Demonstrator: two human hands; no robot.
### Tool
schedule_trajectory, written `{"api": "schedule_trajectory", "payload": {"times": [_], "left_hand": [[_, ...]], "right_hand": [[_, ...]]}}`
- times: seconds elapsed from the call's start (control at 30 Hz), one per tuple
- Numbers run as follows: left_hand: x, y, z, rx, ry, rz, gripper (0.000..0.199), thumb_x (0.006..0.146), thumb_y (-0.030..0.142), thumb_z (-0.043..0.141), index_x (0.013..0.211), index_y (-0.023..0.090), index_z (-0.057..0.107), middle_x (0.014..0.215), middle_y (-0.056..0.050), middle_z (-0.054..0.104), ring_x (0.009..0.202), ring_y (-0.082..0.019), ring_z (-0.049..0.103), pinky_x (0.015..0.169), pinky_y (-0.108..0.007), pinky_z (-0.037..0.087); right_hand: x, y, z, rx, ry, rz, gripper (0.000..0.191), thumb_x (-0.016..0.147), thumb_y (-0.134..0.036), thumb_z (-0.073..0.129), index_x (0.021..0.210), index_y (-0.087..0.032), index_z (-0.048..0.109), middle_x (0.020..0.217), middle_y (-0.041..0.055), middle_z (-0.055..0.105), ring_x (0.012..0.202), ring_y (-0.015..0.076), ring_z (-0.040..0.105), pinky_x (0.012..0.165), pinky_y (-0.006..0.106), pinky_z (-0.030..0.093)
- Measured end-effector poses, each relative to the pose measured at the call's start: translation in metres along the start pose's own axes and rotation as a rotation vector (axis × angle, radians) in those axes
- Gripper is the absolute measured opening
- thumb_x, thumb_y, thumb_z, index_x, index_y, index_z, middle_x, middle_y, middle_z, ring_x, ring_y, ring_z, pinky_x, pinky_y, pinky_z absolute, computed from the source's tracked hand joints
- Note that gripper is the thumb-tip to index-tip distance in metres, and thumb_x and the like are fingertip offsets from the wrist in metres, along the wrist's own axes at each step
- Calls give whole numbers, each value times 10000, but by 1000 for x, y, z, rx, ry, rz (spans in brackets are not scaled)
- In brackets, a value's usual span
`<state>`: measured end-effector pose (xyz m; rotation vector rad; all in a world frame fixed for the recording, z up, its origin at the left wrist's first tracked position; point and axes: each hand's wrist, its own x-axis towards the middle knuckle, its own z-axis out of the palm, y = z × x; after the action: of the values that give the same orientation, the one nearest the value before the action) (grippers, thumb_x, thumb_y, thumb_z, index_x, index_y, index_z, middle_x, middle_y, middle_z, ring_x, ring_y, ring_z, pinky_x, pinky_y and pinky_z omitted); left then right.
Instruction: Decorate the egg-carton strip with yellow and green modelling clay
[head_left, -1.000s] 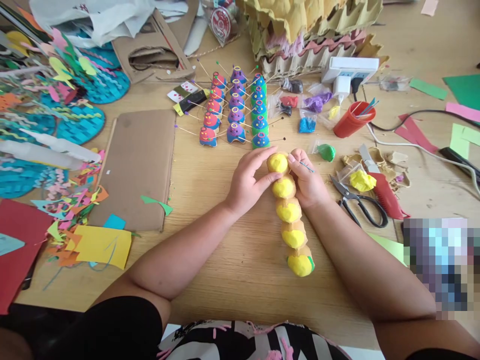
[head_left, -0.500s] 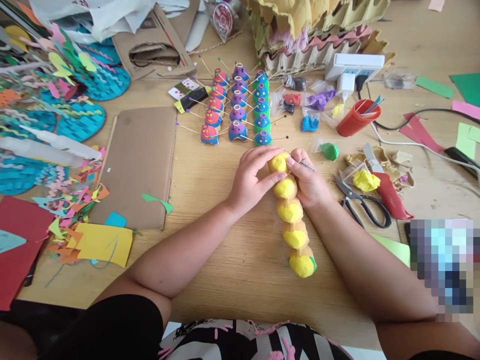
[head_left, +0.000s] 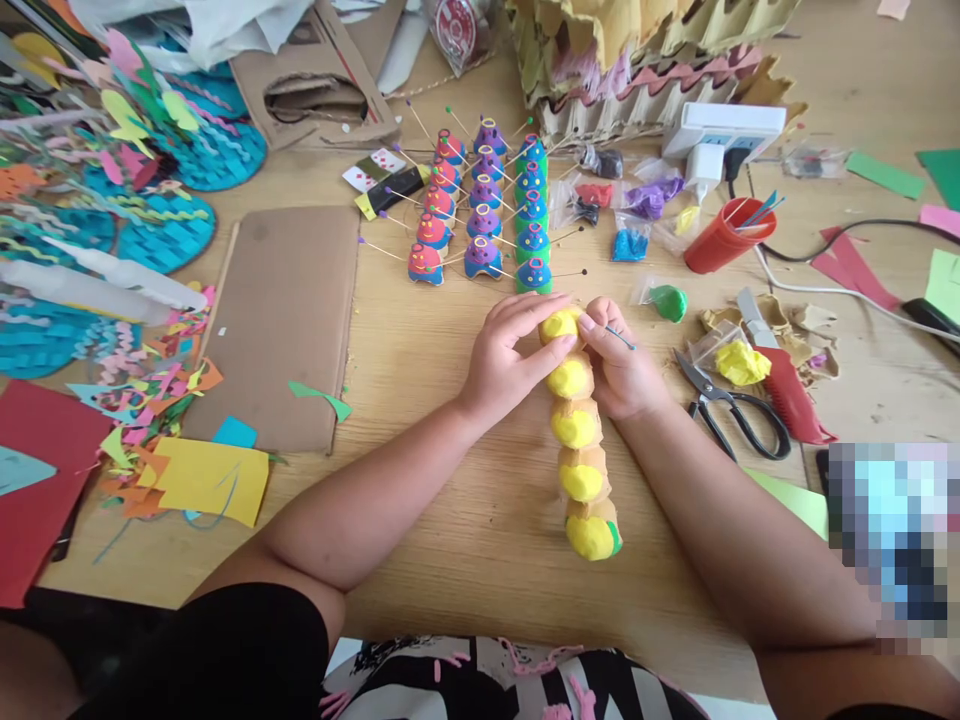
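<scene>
Both hands hold the far end of an egg carton strip (head_left: pixel 576 428), a row of several tan bumps capped with yellow clay. My left hand (head_left: pixel 510 350) is closed around the farthest bump from the left, fingers over its top and thumb on its near side. My right hand (head_left: pixel 626 365) grips the same bump from the right, thumb pressed at the yellow clay. A thin blue stick (head_left: pixel 621 338) pokes out of my right hand. Green clay (head_left: pixel 616 538) shows on the right side of the nearest bump.
Beyond my hands stand red (head_left: pixel 424 262), purple (head_left: pixel 483 255) and blue-green (head_left: pixel 533 272) rows of decorated bumps with pins. Right are scissors (head_left: pixel 731 405), a red-handled knife (head_left: pixel 787 390), a red cup (head_left: pixel 724 238) and bagged clay (head_left: pixel 666 302). Cardboard (head_left: pixel 277 330) lies left.
The near end of the strip has swung slightly left. Both hands keep their hold on the far end. The whole view has shifted a little.
</scene>
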<state>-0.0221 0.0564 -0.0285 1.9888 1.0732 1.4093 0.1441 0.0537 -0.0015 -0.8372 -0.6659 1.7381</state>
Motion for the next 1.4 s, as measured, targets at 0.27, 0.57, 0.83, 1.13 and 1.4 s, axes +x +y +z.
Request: {"api": "schedule_trajectory", "payload": {"times": [0.27, 0.57, 0.83, 1.13, 1.4], "left_hand": [[1, -1, 4, -196, 7, -118, 343, 1061, 496, 672, 1316, 297, 785, 1407, -51, 774, 1415, -242, 677, 1274, -444, 503], [-2, -4, 10, -429, 62, -275, 495, 1049, 586, 658, 1456, 305, 657, 1423, -71, 752, 1367, -239, 711, 1175, -404, 580], [1, 3, 10, -364, 73, -299, 422, 1015, 553, 722, 1289, 233, 744, 1375, -103, 746, 1261, -216, 731, 1041, -328, 619], [2, 0, 8, -98, -11, -217, 476, 1049, 634, 614, 1219, 224, 790, 1269, -108, 818, 1251, -244, 730, 1167, -433, 548], [5, -7, 10, -48, -1, -207, 655, 1100, 697, 407, 1095, 206, 841, 1248, -126, 836, 1294, -259, 724, 1229, -466, 503]], "right_hand": [[1, 1, 2, 8, -28, 42, 631, 654, -395, 1033, 781, -256, 431, 657, -96, 436, 570, 86, 392, 517, 228, 342], [3, -1, -3, 42, 12, -14, 611, 678, -409, 981, 794, -263, 400, 720, -78, 460, 645, 105, 471, 581, 248, 433], [4, 8, -6, -428, 146, -301, 473, 888, -577, 767, 842, -281, 400, 732, -65, 403, 661, 138, 392, 640, 318, 358], [7, 6, -19, -1017, 285, -551, 607, 1006, -854, 391, 823, -279, 458, 756, -7, 527, 722, 195, 503, 729, 395, 424], [5, 1, -19, -1274, 304, -436, 443, 1082, -638, 431, 821, -280, 422, 766, 12, 451, 762, 230, 415, 845, 418, 399]]}}
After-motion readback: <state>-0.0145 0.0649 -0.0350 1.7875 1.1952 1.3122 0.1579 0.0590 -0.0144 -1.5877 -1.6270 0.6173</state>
